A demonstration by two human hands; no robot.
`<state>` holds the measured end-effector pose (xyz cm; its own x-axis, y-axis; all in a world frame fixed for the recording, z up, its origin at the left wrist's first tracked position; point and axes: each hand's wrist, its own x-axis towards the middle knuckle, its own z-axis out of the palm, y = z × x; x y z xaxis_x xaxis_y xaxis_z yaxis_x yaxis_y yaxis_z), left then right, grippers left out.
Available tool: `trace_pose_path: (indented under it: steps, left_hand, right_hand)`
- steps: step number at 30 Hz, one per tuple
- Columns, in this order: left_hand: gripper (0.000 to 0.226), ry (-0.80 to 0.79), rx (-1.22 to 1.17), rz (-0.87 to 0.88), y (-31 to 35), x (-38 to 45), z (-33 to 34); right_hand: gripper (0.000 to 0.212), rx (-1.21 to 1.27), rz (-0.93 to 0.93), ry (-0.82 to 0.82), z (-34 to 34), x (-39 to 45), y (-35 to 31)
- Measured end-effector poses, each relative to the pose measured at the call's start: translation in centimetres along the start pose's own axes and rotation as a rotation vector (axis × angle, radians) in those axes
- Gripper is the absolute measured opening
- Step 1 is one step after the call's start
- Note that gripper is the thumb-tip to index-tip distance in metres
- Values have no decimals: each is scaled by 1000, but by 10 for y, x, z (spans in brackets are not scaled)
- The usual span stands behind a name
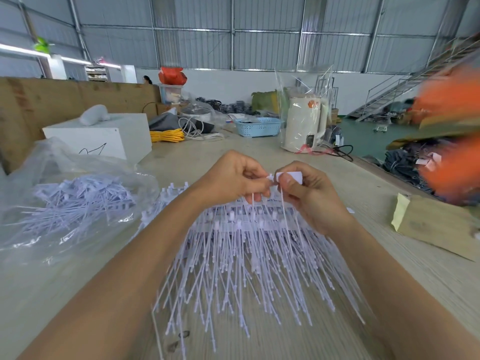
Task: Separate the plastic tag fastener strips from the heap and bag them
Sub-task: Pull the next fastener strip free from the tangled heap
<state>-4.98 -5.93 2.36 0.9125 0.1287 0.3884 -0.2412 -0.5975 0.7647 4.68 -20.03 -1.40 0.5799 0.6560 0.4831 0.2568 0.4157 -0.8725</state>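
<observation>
A person sits at a long pale wood-grain table (pixel 389 255), both bare forearms reaching forward over a heap of white plastic tag fastener strips (pixel 249 255). The heap lies on the table directly below the hands, its thin stems fanning toward the person and its blocky heads lined up at the far edge.

The left hand (pixel 233 178) is curled, thumb and fingertips pinching the top of 1 white strip (pixel 253 201) that hangs down into the heap. The right hand (pixel 309 193) is curled too, pinching a small white flat tab (pixel 289 176) between thumb and forefinger, with another thin stem running down from that grip. The 2 hands sit just beside each other, fingertips nearly meeting.

To the left, a crumpled clear plastic bag (pixel 65 178) lies open on the table with a loose pile of white fasteners inside it. Behind the bag stands a white box (pixel 104 136). Farther back are a coil of yellow cord (pixel 167 135), a light blue plastic basket (pixel 258 126) and a cream-coloured electric kettle wrapped in clear film (pixel 304 123). At the right edge a tan cardboard packet (pixel 431 224) rests on the table. Orange blurs fill the far right of the view; I cannot tell what they are.
</observation>
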Motion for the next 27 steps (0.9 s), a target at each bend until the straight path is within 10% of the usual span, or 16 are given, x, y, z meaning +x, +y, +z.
trace_pose_path:
  steps: [15, 27]
  left_hand:
    - [30, 352, 17, -9, 0, 5, 1]
    - [32, 336, 10, 125, 10, 8, 20]
  right_hand:
    - [20, 761, 16, 391, -49, 2, -34]
    - [24, 282, 232, 182, 14, 4, -2]
